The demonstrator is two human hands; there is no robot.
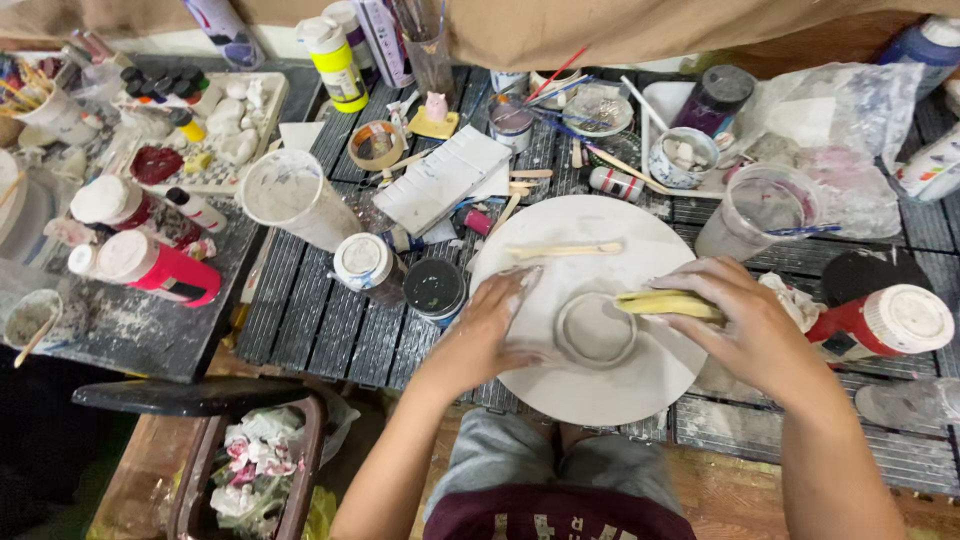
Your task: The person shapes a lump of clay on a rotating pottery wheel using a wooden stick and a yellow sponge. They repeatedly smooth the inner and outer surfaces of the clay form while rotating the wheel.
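A small round grey clay dish (595,330) sits on a white round board (600,225) in front of me. My left hand (492,325) rests flat on the board, fingers touching the dish's left side. My right hand (745,325) grips a yellow sponge (665,303) and presses it against the dish's upper right rim. A wooden modelling stick (565,250) lies on the board above the dish.
A dark slatted table (330,340) holds paint bottles, a red bottle (880,325) by my right hand, a clear water cup (760,210), a white cup (290,195), small jars (435,290), and a tray (440,180). A bin (250,470) stands lower left.
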